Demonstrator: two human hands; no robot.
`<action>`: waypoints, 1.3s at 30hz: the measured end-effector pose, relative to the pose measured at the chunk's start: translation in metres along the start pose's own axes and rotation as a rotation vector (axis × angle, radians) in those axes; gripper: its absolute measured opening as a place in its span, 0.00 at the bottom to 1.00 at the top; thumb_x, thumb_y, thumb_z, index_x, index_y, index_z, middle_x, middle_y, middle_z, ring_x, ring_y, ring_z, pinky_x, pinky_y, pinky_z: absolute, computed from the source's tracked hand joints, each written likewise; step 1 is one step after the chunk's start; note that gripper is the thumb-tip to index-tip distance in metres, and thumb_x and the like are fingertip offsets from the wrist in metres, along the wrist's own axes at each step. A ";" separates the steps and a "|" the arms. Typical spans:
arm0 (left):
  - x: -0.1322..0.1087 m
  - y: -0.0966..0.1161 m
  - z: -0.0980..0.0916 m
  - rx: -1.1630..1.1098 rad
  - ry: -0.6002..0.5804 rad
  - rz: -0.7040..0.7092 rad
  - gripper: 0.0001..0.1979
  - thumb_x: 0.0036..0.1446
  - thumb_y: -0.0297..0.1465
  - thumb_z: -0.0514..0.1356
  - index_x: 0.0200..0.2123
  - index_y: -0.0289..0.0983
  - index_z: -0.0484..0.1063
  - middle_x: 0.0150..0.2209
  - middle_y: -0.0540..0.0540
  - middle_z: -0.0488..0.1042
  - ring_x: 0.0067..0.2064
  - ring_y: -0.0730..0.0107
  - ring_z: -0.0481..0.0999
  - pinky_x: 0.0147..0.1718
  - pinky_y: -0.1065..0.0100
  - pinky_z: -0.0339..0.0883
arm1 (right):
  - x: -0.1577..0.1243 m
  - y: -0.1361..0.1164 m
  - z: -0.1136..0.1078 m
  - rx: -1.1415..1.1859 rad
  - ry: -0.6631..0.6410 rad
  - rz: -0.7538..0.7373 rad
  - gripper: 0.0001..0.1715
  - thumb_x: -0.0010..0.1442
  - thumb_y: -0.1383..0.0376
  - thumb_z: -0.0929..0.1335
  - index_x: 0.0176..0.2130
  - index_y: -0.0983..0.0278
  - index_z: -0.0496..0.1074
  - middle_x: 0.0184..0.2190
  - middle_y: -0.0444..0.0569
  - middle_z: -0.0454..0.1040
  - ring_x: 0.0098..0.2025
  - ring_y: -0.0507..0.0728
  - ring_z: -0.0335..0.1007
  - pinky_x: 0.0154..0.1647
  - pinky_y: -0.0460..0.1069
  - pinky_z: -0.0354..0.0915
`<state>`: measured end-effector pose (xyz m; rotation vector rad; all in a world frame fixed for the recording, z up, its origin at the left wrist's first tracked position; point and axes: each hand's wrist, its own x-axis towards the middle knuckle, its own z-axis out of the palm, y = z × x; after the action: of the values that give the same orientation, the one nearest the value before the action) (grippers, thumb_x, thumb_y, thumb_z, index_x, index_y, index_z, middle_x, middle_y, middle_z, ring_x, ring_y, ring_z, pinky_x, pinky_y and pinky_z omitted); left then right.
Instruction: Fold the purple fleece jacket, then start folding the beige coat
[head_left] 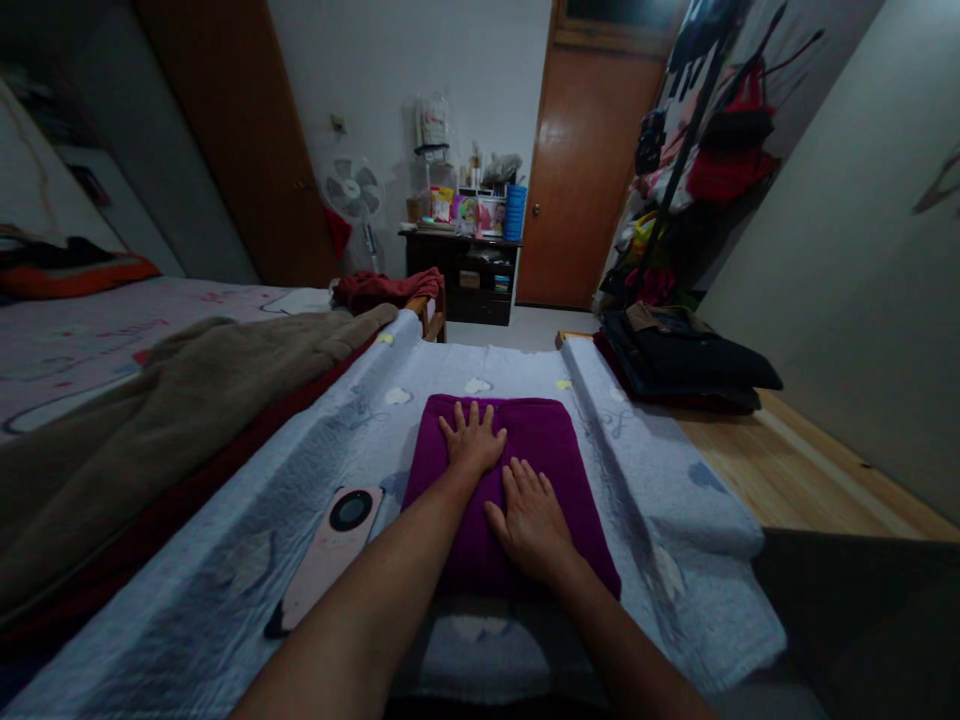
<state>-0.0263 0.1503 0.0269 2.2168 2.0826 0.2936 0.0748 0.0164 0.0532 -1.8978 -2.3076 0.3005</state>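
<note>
The right hand (534,525) lies open, palm down, on the folded purple cloth (551,445); the left hand (472,438) presses farther up it, fingers spread. The cloth rests on the pale blue cover (690,515), a phone (319,565) to its left. I'd judge its folding done, no loose flap showing. The brown blanket (187,390) lies rumpled, unfolded; dark clothes (682,350) sit stacked beyond, rightward.

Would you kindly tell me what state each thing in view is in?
Purple cloth: folded, lying flat
Left hand: open, palm down on the purple cloth
Right hand: open, palm down on the purple cloth
Smartphone: lying camera side up
Dark clothes: folded, stacked
Brown cloth: spread out, rumpled
Door right of the cabinet: shut
Electric fan: blades look still
</note>
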 end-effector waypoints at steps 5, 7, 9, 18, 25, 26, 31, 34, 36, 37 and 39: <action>0.009 -0.009 0.000 0.013 -0.051 0.085 0.34 0.61 0.51 0.45 0.68 0.46 0.53 0.70 0.44 0.48 0.71 0.45 0.37 0.64 0.37 0.34 | -0.002 0.001 -0.002 0.018 -0.017 -0.017 0.42 0.66 0.47 0.55 0.67 0.71 0.54 0.69 0.59 0.49 0.71 0.65 0.40 0.68 0.60 0.40; 0.015 -0.014 -0.001 0.010 -0.085 0.134 0.35 0.61 0.53 0.44 0.68 0.46 0.52 0.71 0.45 0.47 0.71 0.46 0.38 0.64 0.39 0.34 | -0.002 0.001 -0.003 0.027 -0.027 -0.018 0.42 0.66 0.46 0.55 0.67 0.70 0.53 0.69 0.58 0.49 0.71 0.65 0.39 0.68 0.61 0.40; 0.021 -0.020 -0.004 0.003 -0.131 0.174 0.36 0.60 0.55 0.43 0.68 0.47 0.51 0.71 0.45 0.47 0.71 0.45 0.38 0.64 0.40 0.35 | -0.002 0.001 -0.004 0.031 -0.034 -0.017 0.42 0.65 0.46 0.56 0.68 0.70 0.53 0.69 0.58 0.48 0.71 0.65 0.39 0.68 0.61 0.40; 0.047 -0.032 -0.005 0.058 -0.086 0.285 0.36 0.61 0.56 0.42 0.65 0.43 0.59 0.63 0.41 0.64 0.66 0.52 0.57 0.64 0.49 0.43 | -0.003 0.004 -0.008 0.076 -0.069 -0.030 0.38 0.65 0.45 0.58 0.69 0.53 0.49 0.70 0.54 0.45 0.71 0.65 0.38 0.67 0.64 0.40; 0.069 -0.033 -0.001 0.118 -0.062 0.320 0.34 0.63 0.55 0.39 0.54 0.39 0.71 0.51 0.38 0.75 0.55 0.55 0.71 0.55 0.56 0.58 | -0.004 0.004 -0.012 0.107 -0.089 -0.046 0.36 0.66 0.45 0.57 0.68 0.51 0.49 0.71 0.55 0.43 0.71 0.66 0.35 0.67 0.65 0.39; 0.071 -0.033 -0.001 0.121 -0.053 0.316 0.33 0.64 0.54 0.39 0.53 0.39 0.71 0.51 0.38 0.75 0.54 0.55 0.72 0.53 0.57 0.59 | -0.004 0.005 -0.012 0.111 -0.083 -0.050 0.36 0.66 0.45 0.57 0.68 0.51 0.49 0.71 0.55 0.43 0.71 0.66 0.35 0.67 0.65 0.39; 0.080 -0.034 -0.001 0.113 -0.066 0.302 0.30 0.66 0.50 0.39 0.52 0.38 0.70 0.50 0.38 0.76 0.52 0.55 0.74 0.50 0.57 0.62 | -0.003 0.006 -0.009 0.127 -0.082 -0.050 0.37 0.66 0.44 0.57 0.68 0.50 0.49 0.71 0.55 0.44 0.71 0.65 0.34 0.67 0.65 0.39; 0.087 -0.034 -0.001 0.109 -0.083 0.294 0.27 0.67 0.47 0.40 0.51 0.39 0.69 0.49 0.40 0.77 0.50 0.57 0.76 0.48 0.59 0.63 | -0.003 0.007 -0.009 0.135 -0.089 -0.048 0.37 0.66 0.44 0.57 0.68 0.50 0.49 0.71 0.54 0.44 0.71 0.65 0.34 0.67 0.65 0.38; 0.091 -0.035 -0.001 0.107 -0.078 0.285 0.25 0.68 0.45 0.40 0.50 0.39 0.70 0.48 0.41 0.78 0.49 0.58 0.77 0.46 0.61 0.64 | -0.003 0.007 -0.009 0.141 -0.089 -0.050 0.37 0.66 0.44 0.57 0.69 0.49 0.48 0.71 0.54 0.43 0.71 0.65 0.33 0.67 0.65 0.37; 0.094 -0.035 0.000 0.108 -0.071 0.278 0.24 0.68 0.44 0.40 0.50 0.40 0.70 0.48 0.41 0.78 0.48 0.59 0.77 0.45 0.61 0.65 | -0.003 0.007 -0.009 0.143 -0.089 -0.050 0.37 0.66 0.44 0.57 0.68 0.49 0.48 0.71 0.54 0.43 0.72 0.65 0.33 0.67 0.65 0.37; 0.096 -0.034 0.000 0.111 -0.051 0.259 0.23 0.68 0.41 0.40 0.48 0.39 0.71 0.47 0.40 0.78 0.47 0.58 0.77 0.43 0.61 0.66 | -0.003 0.008 -0.009 0.147 -0.088 -0.051 0.37 0.66 0.43 0.56 0.68 0.49 0.48 0.71 0.54 0.43 0.71 0.65 0.33 0.67 0.65 0.37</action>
<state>-0.0544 0.2485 0.0285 2.5334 1.8279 0.1388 0.0848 0.0155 0.0599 -1.7869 -2.3135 0.5420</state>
